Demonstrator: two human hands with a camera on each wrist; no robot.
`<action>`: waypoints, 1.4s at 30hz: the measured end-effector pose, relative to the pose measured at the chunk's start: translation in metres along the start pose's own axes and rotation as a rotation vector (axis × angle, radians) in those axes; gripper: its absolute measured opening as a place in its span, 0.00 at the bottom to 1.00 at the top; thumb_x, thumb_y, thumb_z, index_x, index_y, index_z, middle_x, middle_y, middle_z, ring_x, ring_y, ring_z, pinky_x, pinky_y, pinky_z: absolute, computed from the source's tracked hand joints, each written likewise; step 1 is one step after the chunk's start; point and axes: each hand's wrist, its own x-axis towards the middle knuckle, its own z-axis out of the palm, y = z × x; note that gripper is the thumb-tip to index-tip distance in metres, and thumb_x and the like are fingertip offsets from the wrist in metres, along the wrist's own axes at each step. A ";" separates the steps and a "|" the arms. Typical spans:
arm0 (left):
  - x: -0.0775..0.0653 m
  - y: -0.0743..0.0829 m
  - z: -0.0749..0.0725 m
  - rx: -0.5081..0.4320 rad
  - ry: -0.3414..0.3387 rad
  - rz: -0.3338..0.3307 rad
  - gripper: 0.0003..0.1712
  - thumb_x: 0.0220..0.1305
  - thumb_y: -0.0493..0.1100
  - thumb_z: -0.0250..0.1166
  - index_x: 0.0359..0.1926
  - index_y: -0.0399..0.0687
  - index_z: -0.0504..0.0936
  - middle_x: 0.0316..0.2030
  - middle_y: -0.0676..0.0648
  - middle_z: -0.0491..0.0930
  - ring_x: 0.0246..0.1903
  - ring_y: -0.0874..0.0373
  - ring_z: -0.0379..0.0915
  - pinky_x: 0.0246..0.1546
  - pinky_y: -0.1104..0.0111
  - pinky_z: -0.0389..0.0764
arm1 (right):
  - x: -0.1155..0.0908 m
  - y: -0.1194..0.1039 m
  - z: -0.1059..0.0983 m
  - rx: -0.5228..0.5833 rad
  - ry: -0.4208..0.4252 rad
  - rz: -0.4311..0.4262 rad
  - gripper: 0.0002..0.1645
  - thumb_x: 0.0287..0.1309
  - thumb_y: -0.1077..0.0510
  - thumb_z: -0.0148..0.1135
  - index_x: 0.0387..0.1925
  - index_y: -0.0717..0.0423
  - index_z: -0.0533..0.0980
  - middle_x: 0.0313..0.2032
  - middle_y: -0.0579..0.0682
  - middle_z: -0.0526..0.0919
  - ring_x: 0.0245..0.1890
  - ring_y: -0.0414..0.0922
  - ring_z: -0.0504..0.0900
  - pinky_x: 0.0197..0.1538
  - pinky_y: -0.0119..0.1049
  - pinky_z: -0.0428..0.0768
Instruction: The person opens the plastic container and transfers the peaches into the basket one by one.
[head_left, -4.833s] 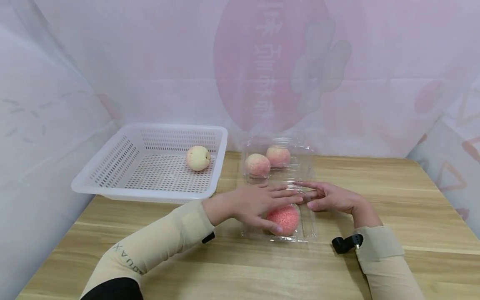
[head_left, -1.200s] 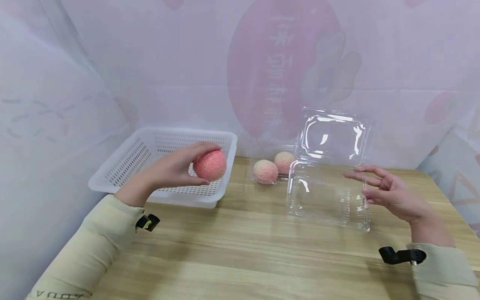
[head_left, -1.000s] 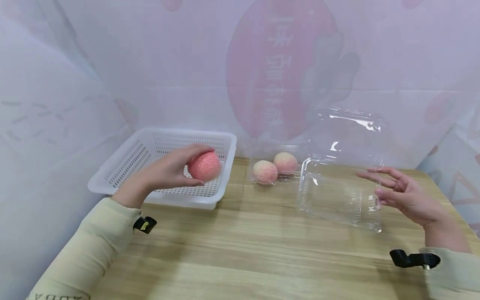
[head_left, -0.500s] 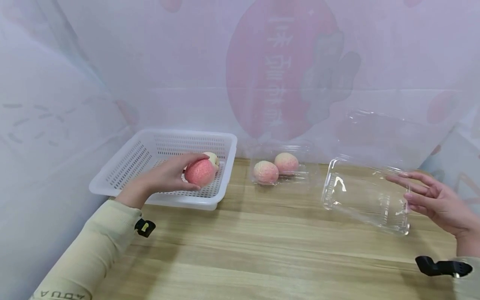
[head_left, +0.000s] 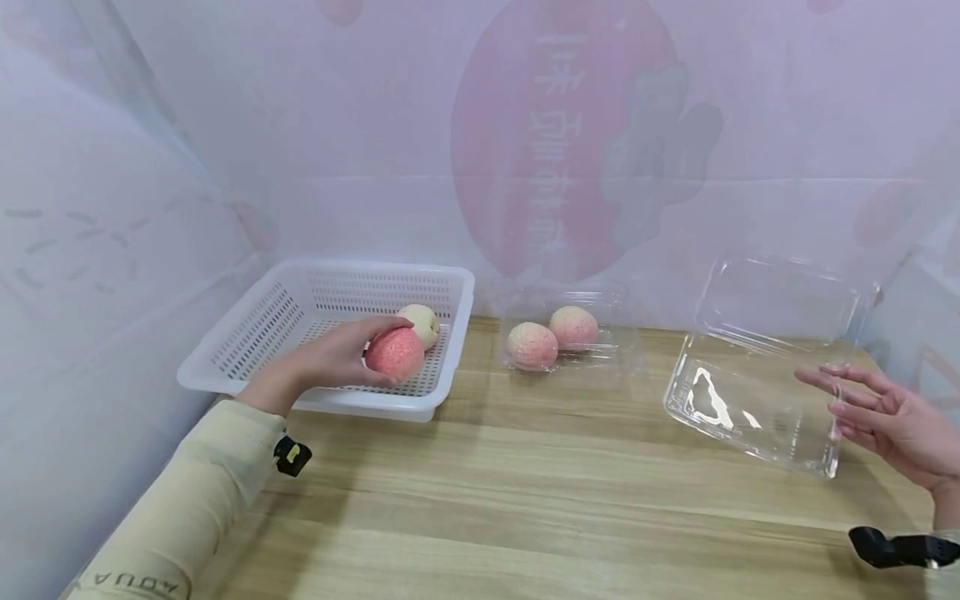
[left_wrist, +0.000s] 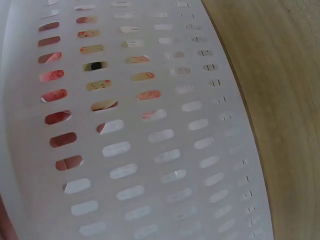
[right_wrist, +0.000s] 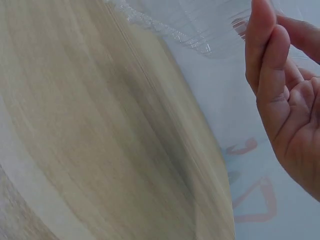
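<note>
In the head view my left hand (head_left: 330,357) holds a pinkish-red peach (head_left: 395,353) inside the white slotted basket (head_left: 191,367). A pale yellow peach (head_left: 422,323) lies in the basket just behind it. The left wrist view is filled by the basket wall (left_wrist: 145,170), and bits of red and yellow fruit show through its slots. At the far right, my right hand (head_left: 896,425) pinches the edge of an opened clear plastic clamshell box (head_left: 708,404), raised above the table and tilted. In the right wrist view that hand (right_wrist: 285,95) shows beside the clear plastic (right_wrist: 175,35).
A second clear plastic box (head_left: 618,350) stands at the back middle, with two pink-and-cream peaches (head_left: 532,346) in it. The wooden table (head_left: 517,483) meets a white printed cloth (head_left: 360,167) at the back and sides.
The red peach was under my left hand in the clear box; now it is down in the basket at left. My right hand has carried the emptied box to the right and tilted it.
</note>
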 end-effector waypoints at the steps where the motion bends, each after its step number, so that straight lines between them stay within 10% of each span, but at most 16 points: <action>1: 0.000 -0.001 0.001 -0.001 -0.003 -0.001 0.50 0.46 0.43 0.80 0.70 0.47 0.67 0.65 0.41 0.73 0.61 0.43 0.73 0.56 0.47 0.80 | -0.001 0.001 -0.001 0.010 0.005 0.003 0.36 0.71 0.79 0.25 0.70 0.54 0.64 0.66 0.48 0.76 0.41 0.50 0.88 0.48 0.36 0.86; 18: 0.006 -0.009 0.010 -0.023 -0.125 -0.076 0.45 0.52 0.41 0.76 0.71 0.49 0.67 0.65 0.42 0.73 0.60 0.46 0.71 0.60 0.47 0.76 | -0.014 0.006 -0.012 0.088 0.088 0.031 0.34 0.71 0.78 0.28 0.64 0.53 0.71 0.60 0.50 0.81 0.39 0.54 0.89 0.46 0.35 0.85; 42: 0.013 -0.011 0.014 0.011 -0.184 -0.080 0.43 0.55 0.43 0.73 0.71 0.48 0.67 0.63 0.40 0.75 0.59 0.46 0.72 0.61 0.47 0.74 | -0.023 0.010 -0.016 -0.134 0.348 0.125 0.29 0.74 0.72 0.39 0.56 0.38 0.76 0.50 0.45 0.88 0.31 0.45 0.90 0.35 0.30 0.86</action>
